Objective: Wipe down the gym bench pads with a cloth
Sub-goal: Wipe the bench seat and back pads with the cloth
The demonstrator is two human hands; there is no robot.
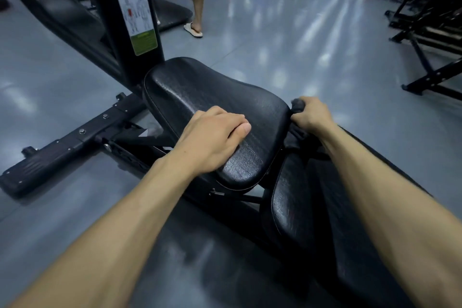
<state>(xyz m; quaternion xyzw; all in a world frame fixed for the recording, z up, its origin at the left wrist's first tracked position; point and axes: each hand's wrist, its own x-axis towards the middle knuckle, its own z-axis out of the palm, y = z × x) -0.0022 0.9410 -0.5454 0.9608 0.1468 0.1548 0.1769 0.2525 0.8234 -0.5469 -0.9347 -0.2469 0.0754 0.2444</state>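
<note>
Head view: left hand (215, 132) rests knuckles-up on the black seat pad (200, 92), fingers curled loosely, holding nothing. Right hand (312, 114) grips a dark cloth (297, 104) at the pad's right edge.

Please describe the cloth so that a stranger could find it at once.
Find the wide black seat pad in the middle. At its right edge, the right hand grips the cloth. It is the only dark grey, fuzzy bundle; the pads beside it are smooth and shiny.

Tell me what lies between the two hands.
Head view: only bare black seat pad lies between the left hand and the right hand, which grips a dark cloth at the pad's edge.
</note>
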